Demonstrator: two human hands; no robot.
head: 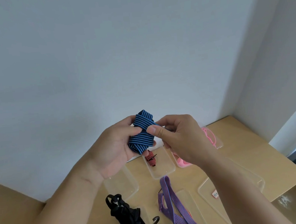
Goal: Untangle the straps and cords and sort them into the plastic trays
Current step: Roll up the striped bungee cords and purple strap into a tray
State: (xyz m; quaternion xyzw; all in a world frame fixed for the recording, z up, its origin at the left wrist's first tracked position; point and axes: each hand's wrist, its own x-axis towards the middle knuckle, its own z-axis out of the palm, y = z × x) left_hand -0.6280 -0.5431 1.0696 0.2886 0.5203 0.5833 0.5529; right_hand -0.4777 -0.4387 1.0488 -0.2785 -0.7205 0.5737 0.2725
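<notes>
At frame centre, above the table, the blue strap (pixel 142 132) is gripped by the left hand (pixel 114 147) while its wrapped end is pinched by the right hand (pixel 178 137). The bundle should be held firm and the end drawn off without tightening. Flat, black-striped elastic is seen, coiled compactly.

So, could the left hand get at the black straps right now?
Likely not yet: the left hand grips the blue strap, shared with the right hand. The black straps lie uncovered on the table below it, so once freed, the path looks open.
</notes>
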